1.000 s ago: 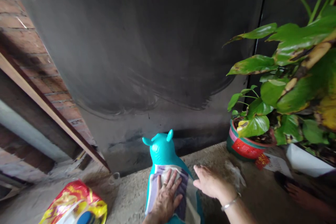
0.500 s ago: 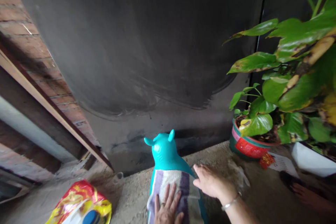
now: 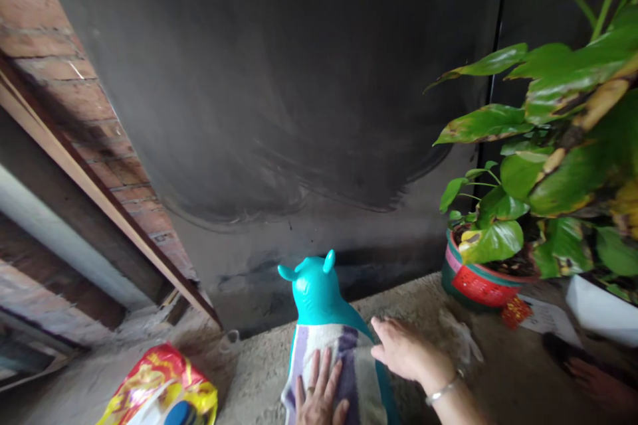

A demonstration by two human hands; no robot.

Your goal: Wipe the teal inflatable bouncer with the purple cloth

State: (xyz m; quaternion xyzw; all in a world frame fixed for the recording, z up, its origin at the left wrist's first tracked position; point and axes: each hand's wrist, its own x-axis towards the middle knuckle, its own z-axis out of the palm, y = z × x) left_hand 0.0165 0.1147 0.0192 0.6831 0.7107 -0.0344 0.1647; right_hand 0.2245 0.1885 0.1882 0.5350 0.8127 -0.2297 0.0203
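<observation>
A turquoise inflatable animal toy (image 3: 318, 292) with two upright ears stands at the bottom middle, facing the dark panel. Over its back lies a striped towel (image 3: 356, 372) in white and purple. My left hand (image 3: 320, 388), with a ring on one finger, rests flat on the towel with its fingers spread. At the toy's right side, my right hand (image 3: 401, 348) is held near the towel's edge, fingers stretched out and a silver bangle on the wrist. Whether its fingertips touch the towel I cannot tell.
A large dark panel (image 3: 279, 93) rises ahead. To the right are a potted plant (image 3: 491, 285) and a white planter (image 3: 601, 312). A red and yellow bag (image 3: 164, 372) lies at lower left. Brick wall (image 3: 94, 106) and a wooden beam (image 3: 100, 192) line the left. A person's foot (image 3: 593, 375) shows at lower right.
The whole view has shifted slightly, so things sit a little lower and further right. Both hands keep nearly the same places about the towel and toy.
</observation>
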